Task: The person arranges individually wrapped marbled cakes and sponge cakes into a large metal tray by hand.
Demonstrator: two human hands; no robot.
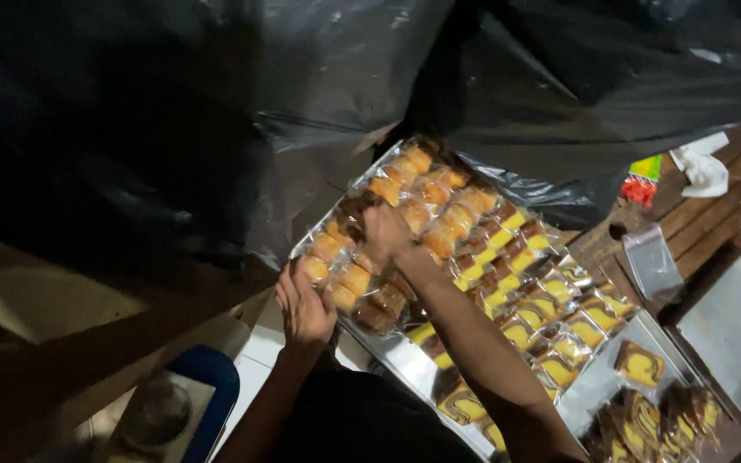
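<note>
Clear-wrapped marbled yellow-and-brown cake slices lie packed in tight rows, filling the silver tray

The small yellow-and-brown cake slices are wrapped in clear glossy plastic film. They lie on a flat shiny metal tray. Above hangs a large black plastic sheet, smooth and slightly glossy. The brown slatted table looks like matt wood.

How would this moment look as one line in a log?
left hand: on tray edge | right hand: on wrapped cake slices | black plastic bag behind
</note>
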